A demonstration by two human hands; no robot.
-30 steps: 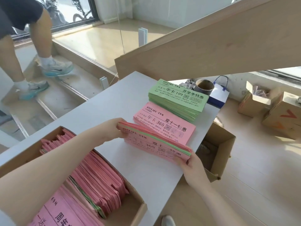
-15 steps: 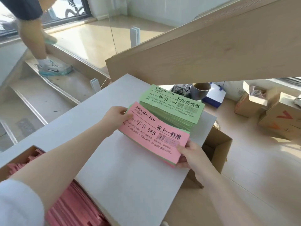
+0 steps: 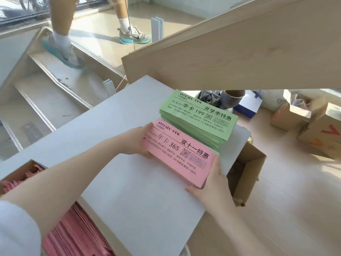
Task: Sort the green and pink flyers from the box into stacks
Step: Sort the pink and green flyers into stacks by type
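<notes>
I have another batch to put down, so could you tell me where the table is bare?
Bare table lies between the flyer box and the pink stack. The far right corner is crowded by the green stack.

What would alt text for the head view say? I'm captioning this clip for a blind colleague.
Two bare hands hold a pink flyer bundle by its ends on a white table, left hand at the far end, right hand at the near end. A green flyer stack sits just beyond, and a cardboard box of pink flyers lies at the lower left.
</notes>
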